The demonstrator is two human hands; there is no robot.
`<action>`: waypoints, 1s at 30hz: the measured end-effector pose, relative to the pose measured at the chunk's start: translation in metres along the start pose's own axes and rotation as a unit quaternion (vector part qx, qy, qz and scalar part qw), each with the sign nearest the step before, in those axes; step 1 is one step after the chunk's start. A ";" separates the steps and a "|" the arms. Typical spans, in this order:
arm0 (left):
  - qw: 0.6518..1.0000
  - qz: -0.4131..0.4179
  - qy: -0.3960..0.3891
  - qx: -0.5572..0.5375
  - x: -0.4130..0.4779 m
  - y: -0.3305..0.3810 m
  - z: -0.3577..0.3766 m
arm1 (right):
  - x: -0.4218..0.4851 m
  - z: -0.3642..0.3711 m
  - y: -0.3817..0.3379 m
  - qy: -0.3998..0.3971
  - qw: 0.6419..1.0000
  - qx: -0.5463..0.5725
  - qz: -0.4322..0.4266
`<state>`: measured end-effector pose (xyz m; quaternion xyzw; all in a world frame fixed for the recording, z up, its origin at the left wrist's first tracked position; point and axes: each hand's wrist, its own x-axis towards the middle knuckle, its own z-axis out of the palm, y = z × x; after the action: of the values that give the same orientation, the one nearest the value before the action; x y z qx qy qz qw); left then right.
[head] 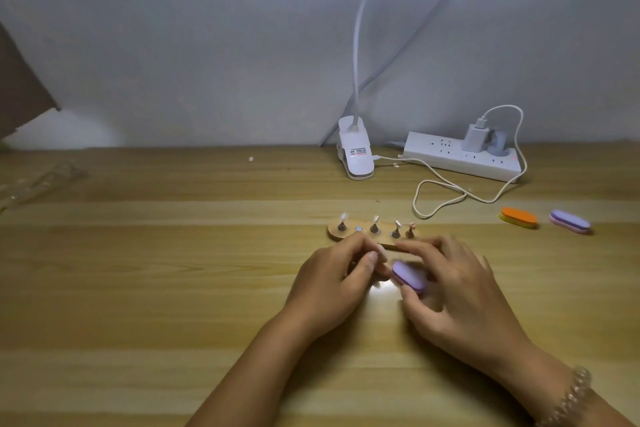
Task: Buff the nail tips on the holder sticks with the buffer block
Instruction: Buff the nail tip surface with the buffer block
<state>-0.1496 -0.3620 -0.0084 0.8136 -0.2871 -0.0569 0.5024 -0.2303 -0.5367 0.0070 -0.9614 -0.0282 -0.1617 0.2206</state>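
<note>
A wooden holder base [349, 236] lies on the table with several small sticks standing in it, each topped by a nail tip [375, 219]; one socket [359, 228] stands bare. In front of it my left hand [341, 282] pinches one holder stick with a pale nail tip [381, 251] between thumb and fingers. My right hand [453, 291] grips a purple buffer block [408, 276] between thumb and fingers, right beside that nail tip. Both hands are slightly blurred.
A white clip lamp [355, 152] and a white power strip [460, 156] with a looping cable [440, 198] sit at the back. An orange buffer block [518, 217] and a second purple one [569, 221] lie to the right. Clear plastic packaging [38, 180] lies far left.
</note>
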 end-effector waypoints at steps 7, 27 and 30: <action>0.999 -0.022 0.011 -0.025 0.002 0.005 -0.002 | 0.003 0.000 0.002 0.047 0.996 0.073 0.004; 0.999 0.015 0.026 -0.039 0.001 0.005 -0.006 | 0.005 0.003 0.000 0.054 0.982 0.180 -0.035; 0.999 0.018 0.005 -0.028 0.000 0.003 -0.005 | 0.006 0.003 0.003 0.052 0.972 0.227 0.006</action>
<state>-0.1489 -0.3589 -0.0037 0.7942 -0.2977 -0.0512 0.5272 -0.2237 -0.5380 0.0057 -0.8766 -0.0471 -0.1999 0.4351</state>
